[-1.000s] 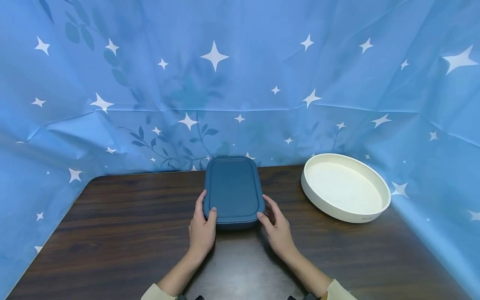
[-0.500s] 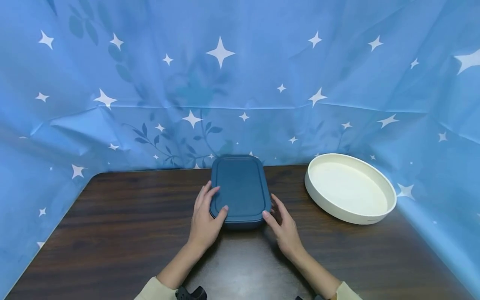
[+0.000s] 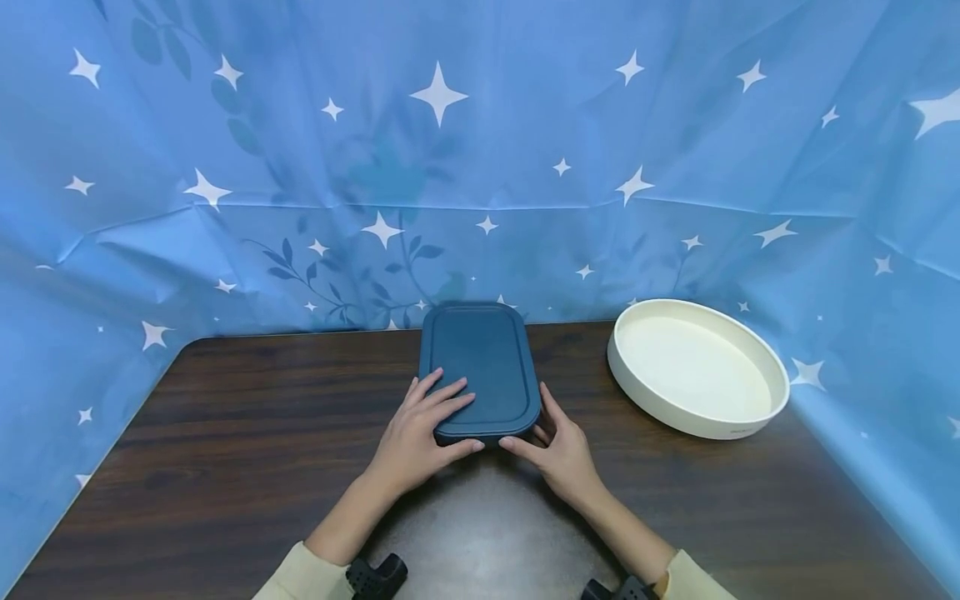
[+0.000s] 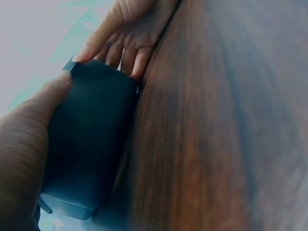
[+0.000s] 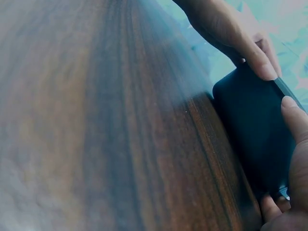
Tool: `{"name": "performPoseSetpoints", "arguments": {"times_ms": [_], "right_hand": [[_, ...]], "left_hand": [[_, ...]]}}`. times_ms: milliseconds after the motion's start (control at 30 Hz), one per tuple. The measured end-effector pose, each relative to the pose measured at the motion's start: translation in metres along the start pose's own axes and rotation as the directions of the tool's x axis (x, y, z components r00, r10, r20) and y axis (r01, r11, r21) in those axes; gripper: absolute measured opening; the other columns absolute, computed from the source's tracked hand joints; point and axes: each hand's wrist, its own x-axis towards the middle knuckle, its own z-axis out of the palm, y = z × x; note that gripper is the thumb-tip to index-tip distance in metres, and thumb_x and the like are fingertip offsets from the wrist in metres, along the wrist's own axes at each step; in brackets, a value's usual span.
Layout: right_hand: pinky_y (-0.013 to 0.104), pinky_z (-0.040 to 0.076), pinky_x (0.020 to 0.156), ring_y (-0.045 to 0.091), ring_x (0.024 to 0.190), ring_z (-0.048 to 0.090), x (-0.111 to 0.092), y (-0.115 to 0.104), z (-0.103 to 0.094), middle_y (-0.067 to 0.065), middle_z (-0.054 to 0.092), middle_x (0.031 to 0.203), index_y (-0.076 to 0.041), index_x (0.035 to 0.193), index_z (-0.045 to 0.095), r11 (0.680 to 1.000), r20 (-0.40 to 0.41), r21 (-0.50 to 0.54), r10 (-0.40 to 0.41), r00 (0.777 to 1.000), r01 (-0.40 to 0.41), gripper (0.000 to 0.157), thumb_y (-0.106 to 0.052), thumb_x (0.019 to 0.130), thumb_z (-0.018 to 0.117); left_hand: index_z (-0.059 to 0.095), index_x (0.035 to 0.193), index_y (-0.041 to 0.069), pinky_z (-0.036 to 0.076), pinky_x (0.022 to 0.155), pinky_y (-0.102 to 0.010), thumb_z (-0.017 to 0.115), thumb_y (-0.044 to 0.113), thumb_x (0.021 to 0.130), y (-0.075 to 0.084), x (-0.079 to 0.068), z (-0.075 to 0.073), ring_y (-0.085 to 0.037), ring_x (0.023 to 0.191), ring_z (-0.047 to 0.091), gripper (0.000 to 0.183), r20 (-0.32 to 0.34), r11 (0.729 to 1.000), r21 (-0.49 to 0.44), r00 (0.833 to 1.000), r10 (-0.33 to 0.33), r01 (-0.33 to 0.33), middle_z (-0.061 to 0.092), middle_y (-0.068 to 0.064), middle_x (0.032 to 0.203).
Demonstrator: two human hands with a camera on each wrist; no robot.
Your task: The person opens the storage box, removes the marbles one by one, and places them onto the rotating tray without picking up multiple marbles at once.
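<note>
**Blue Box [image 3: 486, 350] by the Far Edge of the Table [image 3: 225, 433]**

In the middle of the head view, flat on the table, far end close to the starry blue cloth [image 3: 480, 150]; left hand [image 3: 412, 442] at the box's lower left corner, fingers spread almost straight over the lid [image 3: 495, 337], thumb at the front edge; how hard it presses, cannot tell; right hand [image 3: 564, 462] clamped round the lower right corner, fingers bent along the side, thumb near the other thumb but apart; at the right of the frame, a white tray [image 3: 697, 362], well apart from the box.

Could slide back into the cloth, maybe even off the far edge, if pushed too hard on such a shiny table; could tip or twist, if lifted more on one side; could slip at the left corner, with only flat fingers there.
</note>
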Motion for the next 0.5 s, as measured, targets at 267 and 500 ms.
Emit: {"name": "performPoseSetpoints", "arguments": {"times_ms": [267,500], "right_hand": [[0.042,0.047,0.107,0.031,0.148,0.039,0.0009,0.0007,-0.0001,0.018,0.031,0.164,-0.003,0.161,0.018,1.0,-0.006,-0.008,-0.021,1.0,0.021,0.106,-0.026,0.082,0.085],[0.04,0.046,0.108,0.027,0.149,0.038,0.0012,0.0006,-0.0005,0.014,0.03,0.165,-0.006,0.161,0.018,1.0,0.005,0.009,-0.022,1.0,0.022,0.106,-0.025,0.082,0.086]], "left_hand": [[0.063,0.139,0.025,0.028,0.121,-0.059,0.072,0.053,0.087,0.0009,-0.0005,-0.0032,-0.031,0.152,0.036,0.06,0.02,0.992,0.122,0.999,0.042,-0.044,0.055,0.003,0.151],[0.063,0.139,0.023,0.032,0.118,-0.061,0.071,0.05,0.089,0.0003,-0.0015,-0.0029,-0.035,0.149,0.04,0.058,-0.005,0.985,0.147,0.995,0.097,-0.095,0.056,0.001,0.149]]}}
